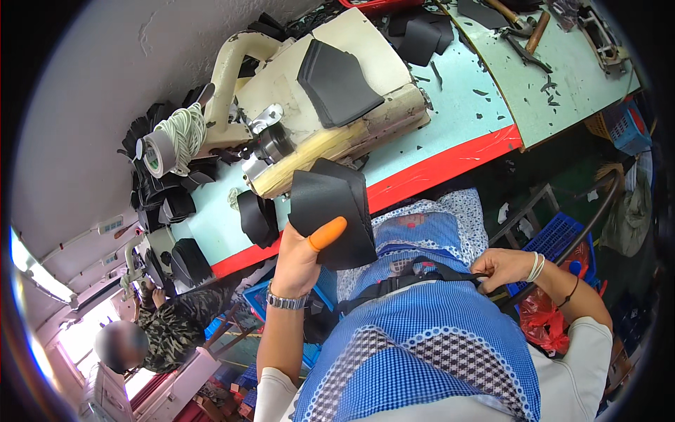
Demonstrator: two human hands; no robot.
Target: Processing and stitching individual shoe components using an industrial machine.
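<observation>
My left hand (298, 259), with an orange cot (328, 233) over its thumb, is closed on a small stack of black leather-like pieces (330, 211). The stack is held up in front of the machine's rounded edge. At my right side, my right hand (498, 269) is closed on the end of a black strap (422, 280) that crosses the waist of my blue checked apron (422, 330). Another stack of black pieces (339, 83) lies on the cream machine (281, 91), beside a round dark metal head (273, 143).
A tape roll (160, 153) and a white cord coil (184, 133) hang by the machine. More black pieces (259, 216) lie on the pale table (460, 105), with scraps about. Hammers (538, 32) lie far right. A blue basket (555, 246) stands right. A co-worker (172, 330) sits left.
</observation>
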